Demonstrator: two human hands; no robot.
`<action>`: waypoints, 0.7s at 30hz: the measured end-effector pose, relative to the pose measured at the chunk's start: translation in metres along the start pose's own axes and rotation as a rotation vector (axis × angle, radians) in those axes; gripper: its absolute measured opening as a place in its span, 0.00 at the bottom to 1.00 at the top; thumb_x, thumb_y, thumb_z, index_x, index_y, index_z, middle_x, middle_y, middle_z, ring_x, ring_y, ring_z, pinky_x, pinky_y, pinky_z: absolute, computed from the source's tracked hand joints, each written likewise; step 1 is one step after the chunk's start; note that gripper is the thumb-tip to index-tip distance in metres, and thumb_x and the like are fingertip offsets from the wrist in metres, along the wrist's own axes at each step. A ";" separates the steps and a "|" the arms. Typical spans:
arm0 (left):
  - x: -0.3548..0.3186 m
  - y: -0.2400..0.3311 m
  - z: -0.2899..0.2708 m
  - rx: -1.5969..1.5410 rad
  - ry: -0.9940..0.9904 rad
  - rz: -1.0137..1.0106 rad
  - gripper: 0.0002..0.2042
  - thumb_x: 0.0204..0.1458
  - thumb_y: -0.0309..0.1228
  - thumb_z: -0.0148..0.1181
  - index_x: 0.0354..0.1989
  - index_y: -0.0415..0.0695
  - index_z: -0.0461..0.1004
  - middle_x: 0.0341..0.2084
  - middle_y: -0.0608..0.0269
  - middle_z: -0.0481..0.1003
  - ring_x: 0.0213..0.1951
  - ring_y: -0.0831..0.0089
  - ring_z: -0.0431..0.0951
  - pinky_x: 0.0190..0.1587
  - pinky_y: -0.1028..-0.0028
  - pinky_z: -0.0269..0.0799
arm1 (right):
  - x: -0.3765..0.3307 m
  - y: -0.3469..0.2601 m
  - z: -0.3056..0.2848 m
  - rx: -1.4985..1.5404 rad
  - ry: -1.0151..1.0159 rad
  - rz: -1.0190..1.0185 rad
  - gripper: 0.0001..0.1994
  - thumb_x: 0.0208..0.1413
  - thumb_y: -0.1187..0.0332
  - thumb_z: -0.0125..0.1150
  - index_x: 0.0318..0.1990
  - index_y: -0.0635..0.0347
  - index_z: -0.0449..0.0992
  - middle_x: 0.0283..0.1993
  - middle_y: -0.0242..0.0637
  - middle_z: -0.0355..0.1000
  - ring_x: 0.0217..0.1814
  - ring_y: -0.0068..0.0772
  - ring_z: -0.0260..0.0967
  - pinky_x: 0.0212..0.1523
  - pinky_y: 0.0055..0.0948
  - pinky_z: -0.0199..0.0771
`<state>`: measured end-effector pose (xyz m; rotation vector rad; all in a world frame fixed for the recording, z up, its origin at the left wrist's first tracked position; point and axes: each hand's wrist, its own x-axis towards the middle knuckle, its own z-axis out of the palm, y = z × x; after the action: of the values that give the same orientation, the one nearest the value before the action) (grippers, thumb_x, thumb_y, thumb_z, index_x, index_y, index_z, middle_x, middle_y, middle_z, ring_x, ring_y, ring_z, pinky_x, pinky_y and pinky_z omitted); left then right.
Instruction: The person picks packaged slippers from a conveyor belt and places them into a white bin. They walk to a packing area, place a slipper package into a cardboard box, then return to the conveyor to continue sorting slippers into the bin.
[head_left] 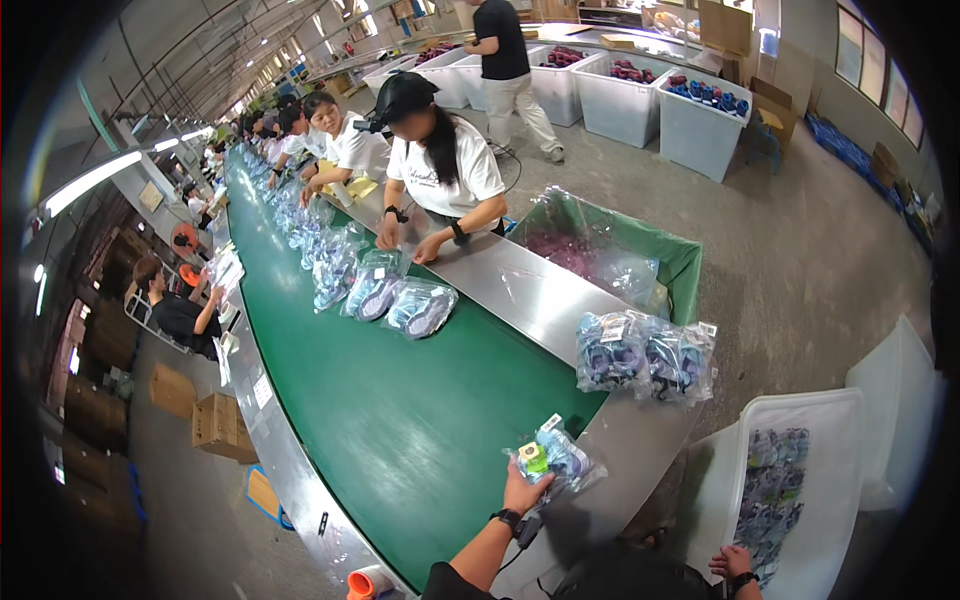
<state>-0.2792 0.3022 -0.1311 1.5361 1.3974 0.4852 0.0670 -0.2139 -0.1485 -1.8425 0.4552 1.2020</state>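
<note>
My left hand (525,490) reaches over the near end of the green conveyor belt (370,420), its fingers around a small bright green and yellow object (534,459) whose kind I cannot make out. Right against that object lies a clear bag of light blue shoes (564,458), with a white label on it. My right hand (733,562) hangs low at the right, beside the white plastic bin (853,440). Nothing shows in its loosely bent fingers. Bagged shoes (772,490) in blue and purple lie inside that bin.
Two bagged pairs of shoes (645,355) sit on the metal ledge (530,300). More bagged shoes (420,305) line the belt, where a co-worker (445,165) handles one. Behind the ledge stands a green-lined bin (685,260). An orange tube (368,582) is near the lower edge.
</note>
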 end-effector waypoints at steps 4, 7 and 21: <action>-0.007 0.021 0.013 -0.058 0.050 0.015 0.54 0.36 0.42 0.76 0.67 0.29 0.47 0.57 0.39 0.66 0.58 0.54 0.69 0.60 0.67 0.64 | 0.003 0.011 0.011 -0.003 0.002 0.003 0.12 0.60 0.65 0.53 0.43 0.64 0.69 0.30 0.45 0.74 0.27 0.42 0.77 0.23 0.37 0.79; -0.013 0.036 0.018 -0.160 0.029 0.052 0.49 0.37 0.34 0.75 0.66 0.30 0.49 0.55 0.45 0.69 0.55 0.59 0.71 0.58 0.68 0.66 | 0.002 0.014 0.018 -0.003 -0.028 -0.048 0.11 0.59 0.65 0.55 0.42 0.64 0.70 0.29 0.43 0.74 0.27 0.42 0.78 0.24 0.38 0.79; -0.110 0.197 0.110 -0.638 -0.804 -0.209 0.24 0.54 0.23 0.60 0.59 0.36 0.62 0.46 0.57 0.74 0.44 0.69 0.77 0.48 0.70 0.75 | -0.089 -0.133 0.081 0.111 -0.382 -0.409 0.23 0.62 0.56 0.57 0.57 0.62 0.68 0.43 0.36 0.74 0.38 0.23 0.73 0.38 0.23 0.76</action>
<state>-0.1149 0.1847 0.0180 0.8801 0.6600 0.1193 0.0719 -0.0865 -0.0218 -1.4718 -0.0676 1.1766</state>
